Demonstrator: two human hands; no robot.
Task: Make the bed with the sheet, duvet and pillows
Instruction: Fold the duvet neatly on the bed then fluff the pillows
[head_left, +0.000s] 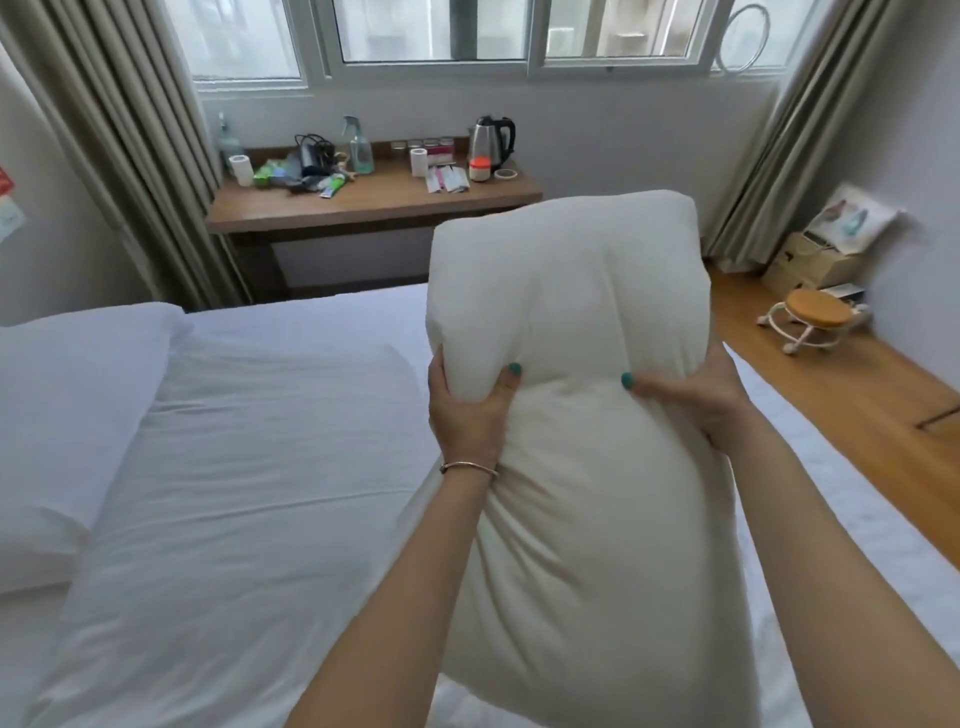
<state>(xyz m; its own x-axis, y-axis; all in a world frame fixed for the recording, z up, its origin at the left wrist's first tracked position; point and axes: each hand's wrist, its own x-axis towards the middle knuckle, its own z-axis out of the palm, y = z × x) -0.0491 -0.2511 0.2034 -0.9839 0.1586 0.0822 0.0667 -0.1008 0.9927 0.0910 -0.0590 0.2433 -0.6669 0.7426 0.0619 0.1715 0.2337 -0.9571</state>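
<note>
Both hands are gripping a plump cream-white bare pillow (571, 415) upright over the white-sheeted bed (260, 493). Left hand (467, 410) and right hand (696, 395) are squeezing its sides, fingers clamped into the stuffing, so it's pinching in at the middle.

Both hands grip cream pillow (582, 415), above white bed (270, 467)

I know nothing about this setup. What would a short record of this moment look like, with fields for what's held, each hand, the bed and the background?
held: cream pillow, upright above the bed
left hand: grips the pillow's left side, thumb in front
right hand: grips its right side, thumb in front
bed: white sheet spread; white pillow lying at the left
background: wooden desk under the window, with a kettle and a spray bottle
floor: small stool
</note>
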